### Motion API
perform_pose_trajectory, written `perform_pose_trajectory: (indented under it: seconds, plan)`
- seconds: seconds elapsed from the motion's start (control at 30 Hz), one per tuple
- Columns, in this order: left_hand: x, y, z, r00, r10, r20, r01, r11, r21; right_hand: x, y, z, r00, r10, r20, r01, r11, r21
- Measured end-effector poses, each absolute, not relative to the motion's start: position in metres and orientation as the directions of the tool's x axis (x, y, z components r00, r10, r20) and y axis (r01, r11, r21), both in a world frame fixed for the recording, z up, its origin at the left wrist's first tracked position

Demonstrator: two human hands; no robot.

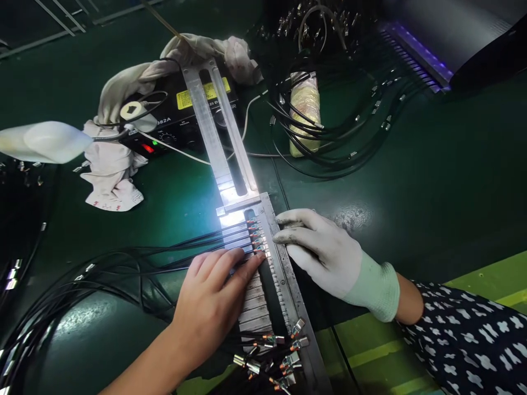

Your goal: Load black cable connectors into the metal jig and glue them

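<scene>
A long metal frame (288, 285) lies in the middle of the dark green table (420, 186), and about five small cable ends (258, 241) sit in a row in it. The bare left hand (216, 296) comes from below, palm down with bent fingers, one fingertip touching the lowest end. I cannot tell if it pinches, because the hand hides its own underside. The gloved right hand (321, 249) leans in from the side, its fingers loosely stretched against the frame's edge, gripping nothing I can see; its thumb is hard to make out. Loose cable ends (290, 359) lie in a jumble at the bottom, too mixed to count. Farther out are one black box (177, 125), one white lamp (49, 141), cut off at the left, and one yellow wrapped bundle (304, 101).
</scene>
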State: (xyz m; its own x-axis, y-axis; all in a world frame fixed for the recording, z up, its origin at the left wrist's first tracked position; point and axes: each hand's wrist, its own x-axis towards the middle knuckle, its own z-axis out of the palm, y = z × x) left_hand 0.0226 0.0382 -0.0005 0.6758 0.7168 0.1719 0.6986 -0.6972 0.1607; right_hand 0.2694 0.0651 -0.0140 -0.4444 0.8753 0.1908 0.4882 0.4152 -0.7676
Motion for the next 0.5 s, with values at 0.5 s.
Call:
perform_pose_trajectory:
  seconds: [0.5]
  plan:
    - [0.013, 0.022, -0.002, 0.638, 0.743, 0.203, 0.716, -0.669, 0.199, 0.268, 0.065, -0.012, -0.433, 0.882, 0.186, 0.497, 0.406, -0.767]
